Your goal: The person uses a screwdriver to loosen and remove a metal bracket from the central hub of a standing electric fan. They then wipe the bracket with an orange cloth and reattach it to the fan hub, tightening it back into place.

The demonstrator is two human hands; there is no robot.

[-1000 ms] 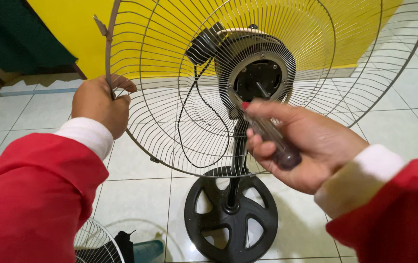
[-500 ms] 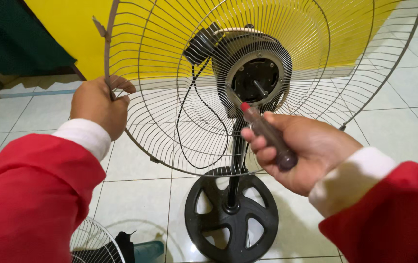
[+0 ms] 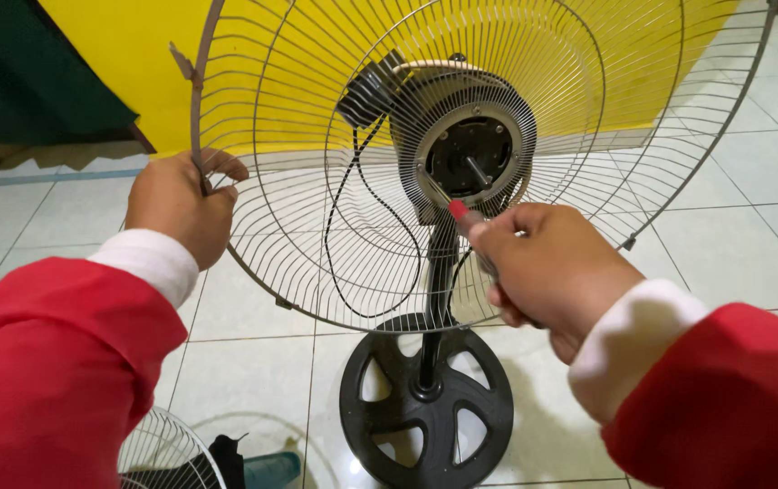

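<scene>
R hand [image 3: 547, 272] has brought screwdriver [image 3: 461, 217] up to motor hub [image 3: 472, 156], fist closed on it; L hand [image 3: 181, 204] pinches guard [image 3: 316, 272] rim — light, springy wire, best held at rim

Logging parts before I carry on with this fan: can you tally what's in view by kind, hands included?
Hands: 2, left hand on the rear grille's rim, right hand holding the screwdriver
Wire grilles: 2, rear grille, loose grille on the floor
Screwdriver: 1
Fan motor: 1
Round black base: 1
Total: 7
</scene>
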